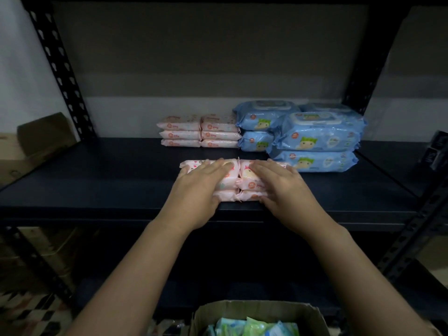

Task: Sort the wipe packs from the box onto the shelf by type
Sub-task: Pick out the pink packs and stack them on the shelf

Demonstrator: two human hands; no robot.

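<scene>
Two side-by-side stacks of small pink wipe packs (232,180) stand near the front of the dark shelf (109,180). My left hand (201,190) lies flat over the left stack, fingers straight. My right hand (283,187) lies flat over the right stack the same way. Behind them, two more stacks of pink packs (198,132) stand near the back wall. Large blue wipe packs (312,137) are piled to their right. The cardboard box (257,311) at the bottom edge holds green and blue packs (252,327).
Black perforated uprights (60,71) frame the shelf on the left and right (363,76). A brown cardboard box (41,139) sits beyond the left upright. A dark object (436,151) sits at the far right. A patterned floor shows at lower left.
</scene>
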